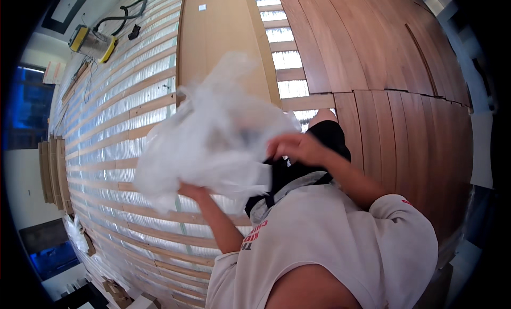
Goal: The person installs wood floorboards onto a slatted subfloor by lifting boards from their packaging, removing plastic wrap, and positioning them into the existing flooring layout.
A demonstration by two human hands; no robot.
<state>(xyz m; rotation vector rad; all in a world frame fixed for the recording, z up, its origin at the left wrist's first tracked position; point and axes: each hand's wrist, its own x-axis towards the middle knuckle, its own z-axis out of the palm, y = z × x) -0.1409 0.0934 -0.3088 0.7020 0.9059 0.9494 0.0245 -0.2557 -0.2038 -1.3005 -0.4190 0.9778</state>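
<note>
In front of my body hangs a crumpled sheet of clear-white plastic wrap [197, 144], bunched up and smeared by motion. My left hand [191, 192] is under its lower edge and appears closed on it, though the plastic covers the fingertips. At the right side of the bundle, my right hand [298, 148] has its fingers curled against the plastic and seems to pinch it; the fingertips are slightly blurred. Just beyond the wrap lies a long, flat cardboard box [223, 42], its near end partly hidden by the plastic.
Wooden battens [133, 130] run over silvery foil on the left. Reddish-brown floorboards [394, 133] cover the right side. A yellow and black vacuum cleaner [91, 44] with a hose stands far left. Flattened cardboard [53, 173] leans by the left wall.
</note>
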